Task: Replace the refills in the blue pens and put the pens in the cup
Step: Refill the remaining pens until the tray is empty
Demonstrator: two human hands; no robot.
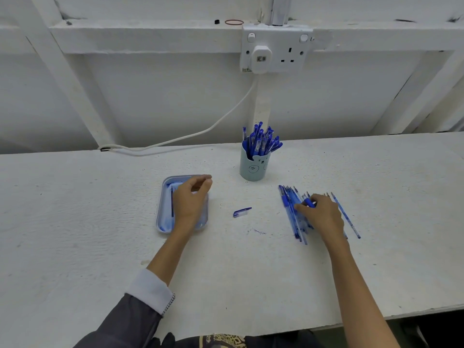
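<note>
i am holding my left hand (192, 197) over the blue tray (160, 217) with the fingers curled. it is blurry there, so i cannot tell if it is holding anything. my right hand (321, 213) is resting on the pile of pens (290, 209) and pinching one blue pen (310, 203). the cup (253, 169) is standing behind, stuffed with pens. pulling one pen out could be making the others roll away, and the loose cap (242, 212) could be getting lost. the cup is showing a bear face; i am seeing no words.
</note>
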